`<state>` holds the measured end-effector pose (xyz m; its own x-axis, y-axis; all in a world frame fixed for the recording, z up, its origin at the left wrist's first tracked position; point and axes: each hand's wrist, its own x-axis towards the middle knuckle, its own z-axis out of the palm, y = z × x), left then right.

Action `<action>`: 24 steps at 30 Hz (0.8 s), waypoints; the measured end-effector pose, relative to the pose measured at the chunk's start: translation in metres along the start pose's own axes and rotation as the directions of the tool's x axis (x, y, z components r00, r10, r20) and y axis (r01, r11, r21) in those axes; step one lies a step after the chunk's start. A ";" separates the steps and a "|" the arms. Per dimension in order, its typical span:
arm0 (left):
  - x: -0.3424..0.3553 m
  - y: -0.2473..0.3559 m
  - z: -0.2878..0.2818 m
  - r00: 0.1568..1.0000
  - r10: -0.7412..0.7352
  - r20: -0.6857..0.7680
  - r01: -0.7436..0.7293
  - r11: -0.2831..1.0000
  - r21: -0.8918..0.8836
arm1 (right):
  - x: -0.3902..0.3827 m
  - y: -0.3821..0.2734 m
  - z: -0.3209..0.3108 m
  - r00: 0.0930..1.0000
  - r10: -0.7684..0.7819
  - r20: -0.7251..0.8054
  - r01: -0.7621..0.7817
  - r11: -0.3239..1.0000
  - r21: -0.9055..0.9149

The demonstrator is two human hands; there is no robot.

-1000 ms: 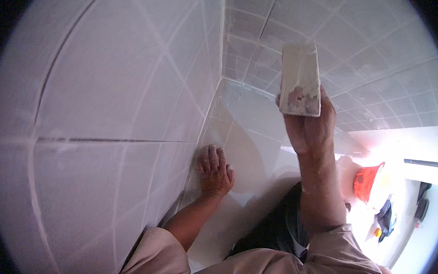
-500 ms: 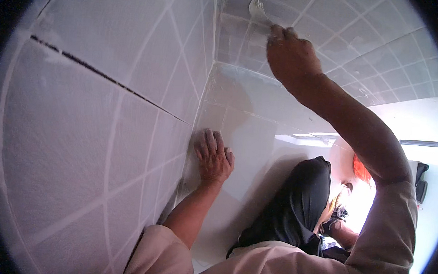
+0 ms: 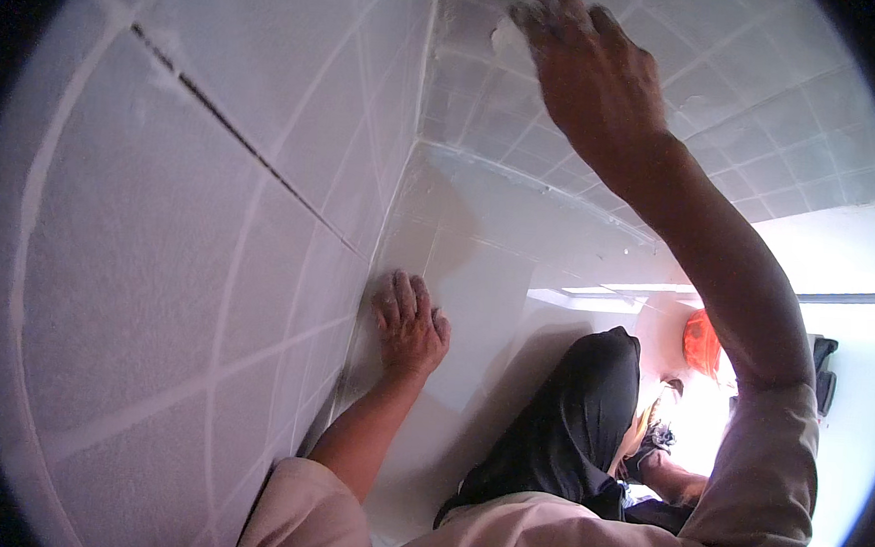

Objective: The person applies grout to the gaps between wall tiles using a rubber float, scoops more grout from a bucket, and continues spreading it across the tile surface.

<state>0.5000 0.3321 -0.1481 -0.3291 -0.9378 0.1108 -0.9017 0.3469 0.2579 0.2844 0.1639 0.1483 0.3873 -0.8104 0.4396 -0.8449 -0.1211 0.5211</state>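
Note:
My right hand is raised to the far tiled wall, fingers bent over a small pale scraper. Only a bit of its whitish blade shows beside the fingers, against the tiles. The handle is hidden by the hand. Lower down, my left hand rests palm down on the smooth light floor tiles, close to the left wall. Its fingers lie stretched out, dusted with white, and it holds nothing.
A grey tiled wall with pale joints rises close on my left; one joint is a dark open gap. My bent leg in dark trousers takes up the middle right. Beyond it are an orange object and bright light.
My right hand has moved slightly up and turned, now covering more of the scraper. My left hand stays on the floor. The view has shifted a little.

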 end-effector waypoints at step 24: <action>0.002 0.001 0.000 1.000 0.004 -0.019 -0.004 1.000 -0.009 | 0.036 0.018 -0.026 0.980 0.124 0.159 -0.110 0.990 -0.092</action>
<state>0.4985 0.3306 -0.1474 -0.3268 -0.9361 0.1303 -0.8980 0.3505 0.2659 0.2932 0.1477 0.1927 0.2161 -0.8998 0.3789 -0.8450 0.0221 0.5344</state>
